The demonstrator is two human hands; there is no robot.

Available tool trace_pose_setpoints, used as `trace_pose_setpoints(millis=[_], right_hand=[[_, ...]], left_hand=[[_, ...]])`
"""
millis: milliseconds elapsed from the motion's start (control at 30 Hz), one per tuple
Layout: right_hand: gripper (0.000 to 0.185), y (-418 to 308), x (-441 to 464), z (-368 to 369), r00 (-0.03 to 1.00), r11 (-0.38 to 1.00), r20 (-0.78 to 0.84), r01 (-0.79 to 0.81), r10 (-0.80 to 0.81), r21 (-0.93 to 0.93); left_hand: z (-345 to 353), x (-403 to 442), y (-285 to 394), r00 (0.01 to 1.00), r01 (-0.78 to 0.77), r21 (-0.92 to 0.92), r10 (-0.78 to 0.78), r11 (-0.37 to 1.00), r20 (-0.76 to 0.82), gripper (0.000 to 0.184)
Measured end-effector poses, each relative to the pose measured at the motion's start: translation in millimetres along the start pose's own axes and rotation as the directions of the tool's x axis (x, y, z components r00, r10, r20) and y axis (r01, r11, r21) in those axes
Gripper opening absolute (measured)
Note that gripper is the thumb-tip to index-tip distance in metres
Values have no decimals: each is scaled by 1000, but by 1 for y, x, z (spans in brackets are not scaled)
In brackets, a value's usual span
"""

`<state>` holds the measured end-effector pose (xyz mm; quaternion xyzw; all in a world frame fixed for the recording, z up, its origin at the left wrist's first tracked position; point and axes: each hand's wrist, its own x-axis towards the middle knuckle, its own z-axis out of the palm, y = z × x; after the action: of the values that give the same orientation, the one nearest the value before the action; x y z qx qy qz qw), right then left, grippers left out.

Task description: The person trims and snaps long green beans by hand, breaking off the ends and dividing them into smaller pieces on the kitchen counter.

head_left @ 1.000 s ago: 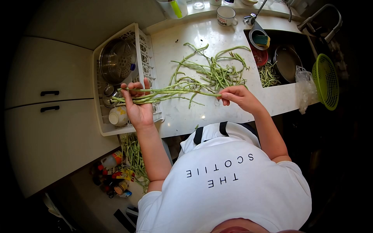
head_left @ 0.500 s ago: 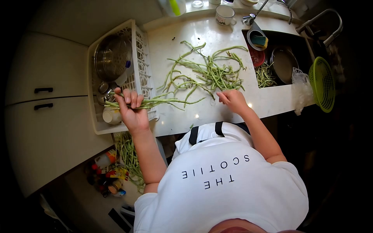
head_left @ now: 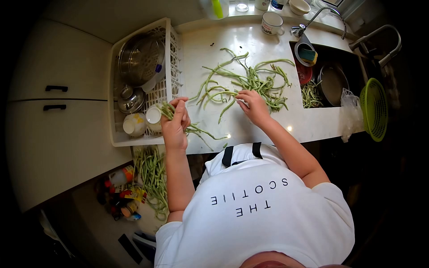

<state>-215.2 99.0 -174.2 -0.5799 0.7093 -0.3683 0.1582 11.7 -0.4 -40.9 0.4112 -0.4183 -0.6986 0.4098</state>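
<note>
My left hand, closed, grips a small bunch of long green beans above the counter's left part, beside the white dish rack. The beans' tails stick out on both sides of the fist. A loose tangled pile of long beans lies on the white counter. At the pile's near left edge is my right hand, its fingertips drawn together on the end of a long bean. The fingers partly hide that end.
The dish rack holds a steel steamer pot, a lidded pot and cups. Right of the pile, the sink contains cut beans and a pan. A green colander leans at its right. More beans lie low at left.
My left hand has shifted right with its bunch and turned. My right hand has moved left to the pile's edge, from bent fingers to a bean's end. The view has shifted slightly.
</note>
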Motion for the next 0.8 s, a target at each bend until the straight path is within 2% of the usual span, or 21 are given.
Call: trace_pose_setpoints(millis=[33, 100, 233, 267, 367, 433, 500, 533, 567, 600, 633, 667, 733, 767, 800], right_hand=[[20, -9, 2, -8, 1000, 1000, 4, 3, -3, 1], [22, -31, 6, -26, 980, 992, -169, 114, -104, 47], [26, -73, 9, -59, 948, 966, -193, 260, -255, 0], [31, -79, 9, -64, 930, 946, -174, 314, -323, -77], [36, -91, 6, -73, 897, 905, -138, 402, -420, -138], [38, -94, 4, -75, 882, 894, -154, 431, -446, -124], [37, -93, 3, -74, 839, 851, -143, 520, -525, -73], [35, -94, -1, -77, 874, 876, -63, 483, -483, -14], [35, -98, -6, -78, 874, 876, -67, 482, -482, -13], [35, -103, -12, -77, 976, 896, -72, 215, -204, 389], [35, -107, -14, -78, 997, 694, 43, -79, 69, 715], [33, -108, -13, -85, 983, 666, 114, -181, 143, 724], [31, -110, -10, -89, 974, 648, 157, -225, 161, 727], [29, -111, -8, -92, 964, 631, 200, -266, 176, 729], [23, -115, -5, -93, 963, 686, 209, -270, 173, 675]], left_hand=[[0, 0, -5, 1000, -1, -1, 1, 1000, -5, 20], [3, -1, -14, 989, 97, 225, -118, 970, 84, 26], [35, -4, -22, 969, 123, 340, -186, 932, 161, 32], [41, -4, -23, 969, 115, 302, -174, 946, 178, 34], [53, -1, -24, 974, 98, 200, -135, 975, 182, 35], [56, 1, -20, 966, 185, -31, -176, 982, 187, 30], [54, 3, -24, 966, 198, -45, -187, 979, 180, 27], [54, 3, -25, 965, 210, -60, -197, 976, 173, 24], [54, 3, -24, 965, 209, -56, -197, 976, 174, 24], [54, 2, -23, 972, 183, -36, -175, 983, 159, 22], [54, 1, -22, 978, 157, -15, -153, 987, 144, 21], [55, 0, -21, 977, 158, -13, -155, 987, 145, 21], [58, -3, -20, 986, 70, 124, -88, 990, 141, 20], [60, -5, -22, 985, 72, 126, -90, 989, 144, 20], [62, -6, -24, 983, 35, 155, -62, 987, 173, 20]])
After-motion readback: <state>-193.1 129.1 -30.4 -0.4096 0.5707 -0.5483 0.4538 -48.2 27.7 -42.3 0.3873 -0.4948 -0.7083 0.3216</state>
